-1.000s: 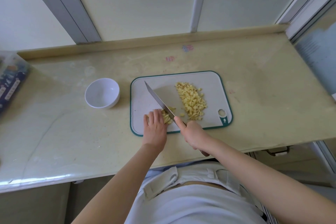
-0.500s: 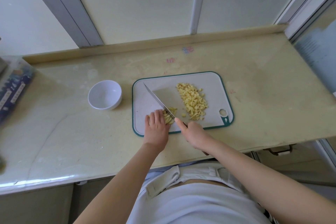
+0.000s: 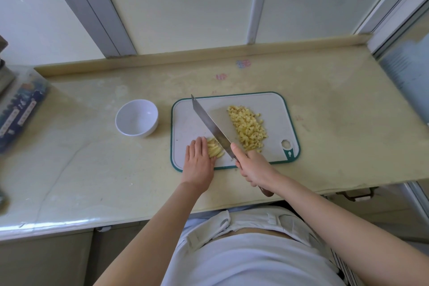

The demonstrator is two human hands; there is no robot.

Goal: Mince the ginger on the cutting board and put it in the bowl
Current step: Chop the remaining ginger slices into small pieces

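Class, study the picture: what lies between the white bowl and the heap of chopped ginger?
The knife, gripped by the right hand, slants across bare cutting board between the bowl and the heap, seen in the head view.

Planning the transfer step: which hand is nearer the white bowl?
Left. The left hand presses ginger strips right of the bowl; the right hand grips the knife farther right.

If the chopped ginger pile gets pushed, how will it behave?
The chopped ginger pile is many loose small bits, so it would probably spread, not move as one. Freshly cut, some may stick to the knife.
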